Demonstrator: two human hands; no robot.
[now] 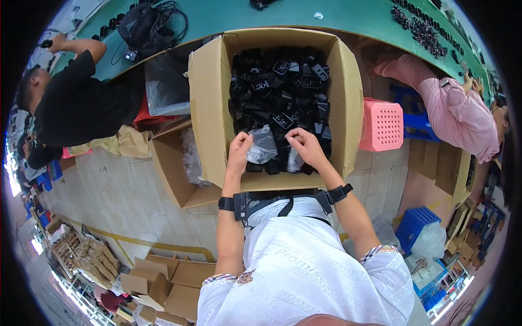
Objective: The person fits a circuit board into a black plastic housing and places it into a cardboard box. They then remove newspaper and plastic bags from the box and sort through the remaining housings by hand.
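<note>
An open cardboard box (208, 103) stands in front of me, heaped with black plastic parts (280, 89), some with glossy rectangular faces. At its near left inner edge, my left hand (237, 152) is closed, thumb and fingers pinching the edge of a clear plastic bag (262, 145) with a dark part inside. To the right, my right hand (309, 148) is closed with fingertips together above the pile; what they hold, if anything, is too small to make out. Just below those fingertips lies a second piece of clear wrapping (294, 162).
Beyond the box runs a green worktable (217, 16) with cables and small black parts. A pink perforated stool (383, 125) stands to the right, another open carton (168, 168) to the left. One person in black (87, 98) and one in pink (457, 114) work at either side.
</note>
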